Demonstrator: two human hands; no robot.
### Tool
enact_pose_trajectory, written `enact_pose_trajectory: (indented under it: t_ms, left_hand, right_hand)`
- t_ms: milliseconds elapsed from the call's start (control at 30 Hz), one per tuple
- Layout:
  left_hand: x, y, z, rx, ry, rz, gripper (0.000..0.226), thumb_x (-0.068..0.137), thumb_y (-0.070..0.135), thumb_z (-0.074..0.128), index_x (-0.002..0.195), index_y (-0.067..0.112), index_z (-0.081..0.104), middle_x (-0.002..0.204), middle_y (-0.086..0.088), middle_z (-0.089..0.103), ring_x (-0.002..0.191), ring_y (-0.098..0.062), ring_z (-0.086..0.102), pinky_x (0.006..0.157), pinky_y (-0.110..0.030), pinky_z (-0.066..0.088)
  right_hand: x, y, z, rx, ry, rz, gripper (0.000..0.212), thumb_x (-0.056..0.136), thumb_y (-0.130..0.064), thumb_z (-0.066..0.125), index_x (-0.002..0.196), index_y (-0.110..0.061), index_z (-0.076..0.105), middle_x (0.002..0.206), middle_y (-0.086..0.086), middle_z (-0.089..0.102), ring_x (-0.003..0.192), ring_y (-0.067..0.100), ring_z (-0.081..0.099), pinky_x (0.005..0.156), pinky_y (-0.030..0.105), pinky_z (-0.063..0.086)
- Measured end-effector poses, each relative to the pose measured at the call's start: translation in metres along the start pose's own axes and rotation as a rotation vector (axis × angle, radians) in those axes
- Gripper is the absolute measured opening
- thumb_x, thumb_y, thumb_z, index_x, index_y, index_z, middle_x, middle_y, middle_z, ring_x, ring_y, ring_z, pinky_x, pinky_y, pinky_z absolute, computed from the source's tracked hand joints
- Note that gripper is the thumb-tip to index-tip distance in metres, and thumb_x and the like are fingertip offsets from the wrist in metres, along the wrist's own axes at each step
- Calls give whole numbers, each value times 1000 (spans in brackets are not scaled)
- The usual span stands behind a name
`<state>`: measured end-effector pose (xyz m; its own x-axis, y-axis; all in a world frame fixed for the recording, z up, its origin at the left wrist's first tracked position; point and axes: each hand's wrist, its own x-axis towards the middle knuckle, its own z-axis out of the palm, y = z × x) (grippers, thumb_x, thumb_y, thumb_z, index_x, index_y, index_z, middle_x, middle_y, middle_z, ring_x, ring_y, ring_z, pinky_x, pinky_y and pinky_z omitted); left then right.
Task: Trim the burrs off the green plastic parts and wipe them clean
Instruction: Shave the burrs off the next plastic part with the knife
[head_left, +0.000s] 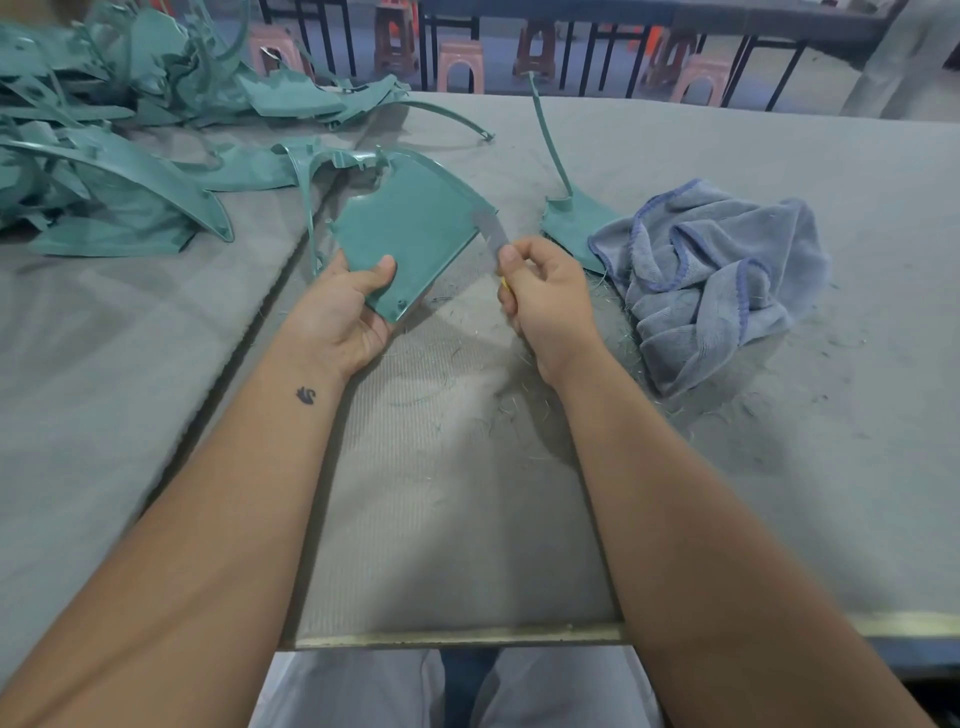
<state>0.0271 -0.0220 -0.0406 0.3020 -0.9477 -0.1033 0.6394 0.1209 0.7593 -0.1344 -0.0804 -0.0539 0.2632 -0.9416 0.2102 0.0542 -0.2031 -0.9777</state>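
1. The left hand (347, 312) holds a green part (410, 228) above the table (779, 467), thumb pressed on its near face and fingers curled beneath its lower edge.
2. The right hand (545, 301) pinches a grey blade (491, 231) between thumb and curled fingers; a bit of yellow, probably the handle, shows under the hand.
3. The blade tip lies against the part's right edge.
4. A second part (571, 218) with a long thin stem rests on the table just right of the blade, its right side tucked under a crumpled blue cloth (727, 280).
5. A pile (104, 130) of more green parts fills the table's far left.
6. Thin green shavings (467, 374) are scattered on the grey mat beneath and between the hands.
7. Pink stools (460, 65) stand beyond the table's far edge.
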Motion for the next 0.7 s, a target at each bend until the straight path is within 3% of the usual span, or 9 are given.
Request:
enact_pose_trajectory:
  t_ms: [200,400,567,700]
  left_hand:
    - [2,-1,0,-23,2,5,29,100,-3,38,110,18,56,107,-8,68,87,-22,69,73,-36,60]
    - [2,-1,2,-86,8,1,28,99,-4,40,107,17,57,92,-6,74,80,-21,72,67,-34,61]
    - [1,-1,3,-54,6,14,30,100,-4,38,106,18,57,97,-6,71,79,-20,71,69,-34,60]
    - [2,2,6,-89,28,24,28,99,-4,41,111,17,57,107,-9,68,82,-20,71,71,-33,61]
  right_hand:
    - [-3,3,9,-370,-240,-75,34,94,-12,58,62,-23,56,50,-8,43,52,11,38,55,26,30]
    - [-3,0,4,-178,-116,-20,31,97,-12,52,67,-20,54,50,-4,42,46,9,35,47,22,30]
    - [-6,0,8,-392,-295,-91,28,94,-10,57,67,-19,57,56,-2,45,58,15,39,61,29,31]
    - [-8,-9,5,-289,-197,-81,31,95,-11,54,66,-20,56,49,-4,45,45,8,38,49,21,32]
